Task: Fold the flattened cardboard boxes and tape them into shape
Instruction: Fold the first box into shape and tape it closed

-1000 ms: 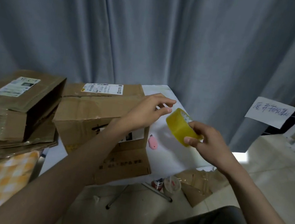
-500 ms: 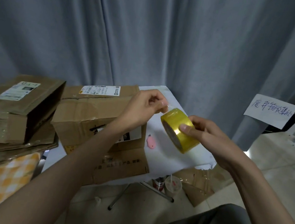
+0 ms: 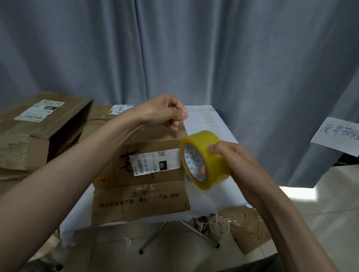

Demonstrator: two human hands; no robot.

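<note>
Head view shows first a grey curtain [image 3: 184, 47] behind a white worktop [image 3: 207, 121]. On the worktop stands one cardboard box [image 3: 147, 177] already folded up, with a shipping label [image 3: 155, 163] on its near side and one flap hanging over the front edge. At the left lies a stack of flattened boxes [image 3: 17, 135], not yet folded. On the floor under the worktop stand a paper cup [image 3: 219, 228] and a scrap of cardboard [image 3: 250, 229]; a handwritten note [image 3: 344, 135] hangs at the right.

Above the box, the right hand [image 3: 233, 162] grips a roll of yellowish packing tape [image 3: 205, 159], fingers curled over the outer face and into the core. The left hand [image 3: 165, 112] is up and to the left of the roll, thumb and forefinger pinching the clear free end of the tape. Both forearms are stretched forward over the worktop edge.

I judge the step is drawing out a strip. To do it well, the pull should be straight and steady, with the roll turning freely, and the strip kept taut so it does not fold on itself before it reaches the box seam.
</note>
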